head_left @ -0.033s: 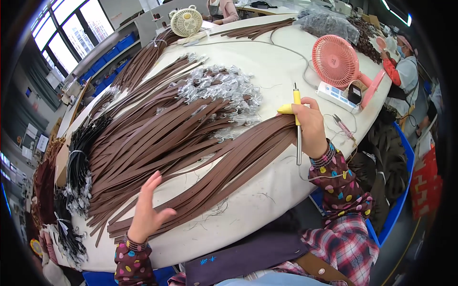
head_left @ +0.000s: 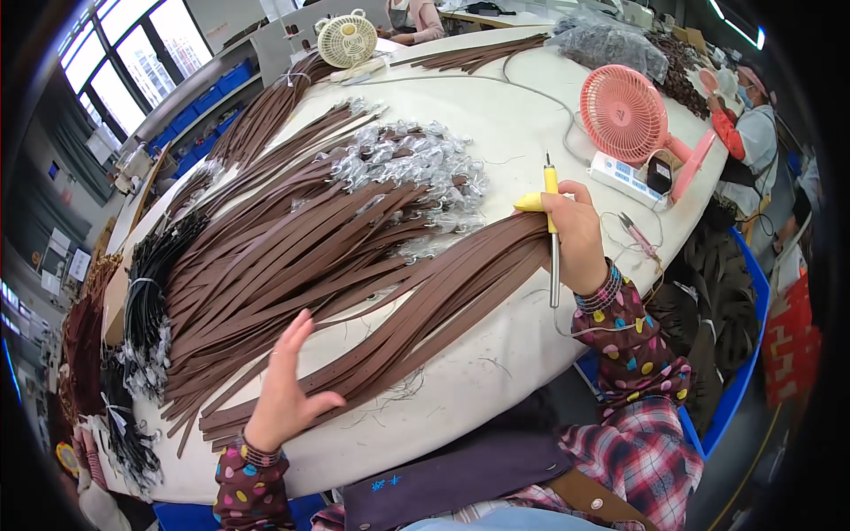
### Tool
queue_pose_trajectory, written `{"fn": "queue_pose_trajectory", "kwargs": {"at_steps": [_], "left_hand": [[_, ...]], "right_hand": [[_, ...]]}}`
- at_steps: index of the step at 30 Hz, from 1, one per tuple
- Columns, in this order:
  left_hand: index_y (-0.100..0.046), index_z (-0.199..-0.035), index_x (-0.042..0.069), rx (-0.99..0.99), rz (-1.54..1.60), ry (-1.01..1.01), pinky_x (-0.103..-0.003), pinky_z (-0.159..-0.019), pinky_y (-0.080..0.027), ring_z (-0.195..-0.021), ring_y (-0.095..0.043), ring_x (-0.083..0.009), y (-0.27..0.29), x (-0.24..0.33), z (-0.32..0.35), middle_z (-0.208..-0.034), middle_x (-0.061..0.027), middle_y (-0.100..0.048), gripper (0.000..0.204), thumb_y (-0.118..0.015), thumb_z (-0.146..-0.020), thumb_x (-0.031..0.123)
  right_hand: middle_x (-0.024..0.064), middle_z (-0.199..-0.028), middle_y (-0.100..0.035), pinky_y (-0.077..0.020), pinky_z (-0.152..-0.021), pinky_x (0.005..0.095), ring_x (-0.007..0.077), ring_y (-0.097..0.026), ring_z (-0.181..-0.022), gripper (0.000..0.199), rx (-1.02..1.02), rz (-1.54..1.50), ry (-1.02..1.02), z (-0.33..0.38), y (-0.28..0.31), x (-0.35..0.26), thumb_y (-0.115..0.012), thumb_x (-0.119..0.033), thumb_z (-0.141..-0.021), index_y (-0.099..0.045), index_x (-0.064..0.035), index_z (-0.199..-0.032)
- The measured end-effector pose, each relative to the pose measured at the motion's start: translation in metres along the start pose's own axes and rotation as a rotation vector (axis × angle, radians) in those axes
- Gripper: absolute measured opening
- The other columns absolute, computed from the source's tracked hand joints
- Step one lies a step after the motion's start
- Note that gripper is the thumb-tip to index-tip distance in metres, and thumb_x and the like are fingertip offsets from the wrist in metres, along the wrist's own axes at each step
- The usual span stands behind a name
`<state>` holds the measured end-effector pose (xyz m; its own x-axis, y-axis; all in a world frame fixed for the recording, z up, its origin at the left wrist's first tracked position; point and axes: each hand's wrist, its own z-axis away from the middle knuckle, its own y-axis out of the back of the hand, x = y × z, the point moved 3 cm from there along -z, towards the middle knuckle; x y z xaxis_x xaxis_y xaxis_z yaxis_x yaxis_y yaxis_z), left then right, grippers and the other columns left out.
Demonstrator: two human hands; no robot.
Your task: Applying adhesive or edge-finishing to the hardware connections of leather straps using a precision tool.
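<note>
Nothing has really changed from the earlier shot: both hands and the straps sit right where they were, so the work looks paused mid-hold. The left hand [head_left: 282, 389], down at 7 o'clock, is open with its fingers spread and released, palm resting on the near ends of the fan of long flat brown leather-like straps [head_left: 398, 301], which covers the middle of the round white worktable [head_left: 496, 115]. The right hand [head_left: 575, 234], at about 3 o'clock from the pile, is clenched around a slim yellow-and-metal pen-shaped tool [head_left: 552, 221] and sits on the far ends of the same straps. A heap of clear plastic-wrapped metal bits [head_left: 416, 164] lies on the straps toward 12, and bundles of thin black straps [head_left: 146, 292] sit out at 9. On containers, a crinkly clear plastic bag [head_left: 611, 40] at 1 o'clock holds dark small parts, and the blue plastic bin [head_left: 739, 354] at 4 is stuffed with dark material. I can't tell what's in the blue crates by the window [head_left: 208, 93] at 10. A pink desk fan [head_left: 624, 113] stands at 2 o'clock, and a co-worker in a light top [head_left: 753, 124] sits beyond it.
</note>
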<state>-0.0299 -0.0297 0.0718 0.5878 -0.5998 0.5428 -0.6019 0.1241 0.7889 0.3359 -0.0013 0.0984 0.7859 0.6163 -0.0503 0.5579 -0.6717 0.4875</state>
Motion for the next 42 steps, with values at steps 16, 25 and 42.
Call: {"fn": "queue_pose_trajectory", "kwargs": {"at_steps": [16, 25, 42], "left_hand": [[-0.054, -0.106, 0.005, -0.147, 0.006, 0.104, -0.038, -0.067, -0.051, -0.076, -0.063, -0.0351, -0.063, 0.042, -0.076, -0.083, -0.0170, -0.065, 0.041, -0.071, -0.069, 0.012], [-0.054, -0.104, 0.009, -0.177, -0.423, 0.005, -0.035, -0.061, -0.048, -0.076, -0.062, -0.0274, -0.056, 0.025, -0.053, -0.089, -0.0076, -0.062, 0.042, -0.070, -0.066, 0.009], [-0.056, -0.107, 0.010, -0.117, -0.666, -0.238, -0.026, -0.055, -0.048, -0.066, -0.056, -0.0147, -0.072, 0.014, -0.024, -0.085, -0.0004, -0.055, 0.033, -0.056, -0.074, 0.006]], "right_hand": [[0.0047, -0.085, -0.067, -0.0424, -0.087, 0.0416, 0.0238, -0.062, -0.070, 0.037, -0.093, -0.066, 0.018, 0.018, -0.007, 0.007, -0.068, -0.003, -0.066, -0.055, -0.0062, -0.100], [0.0018, -0.102, -0.064, -0.0322, -0.101, 0.0391, 0.0250, -0.054, -0.103, 0.067, -0.407, -0.232, -0.205, 0.028, 0.011, 0.024, -0.083, -0.045, -0.055, -0.060, -0.0099, -0.107], [0.0026, -0.116, -0.062, -0.0318, -0.102, 0.0430, 0.0239, -0.055, -0.114, 0.060, -0.627, -0.409, -0.091, 0.054, -0.030, -0.017, -0.080, -0.040, -0.063, -0.053, -0.0112, -0.108]]}}
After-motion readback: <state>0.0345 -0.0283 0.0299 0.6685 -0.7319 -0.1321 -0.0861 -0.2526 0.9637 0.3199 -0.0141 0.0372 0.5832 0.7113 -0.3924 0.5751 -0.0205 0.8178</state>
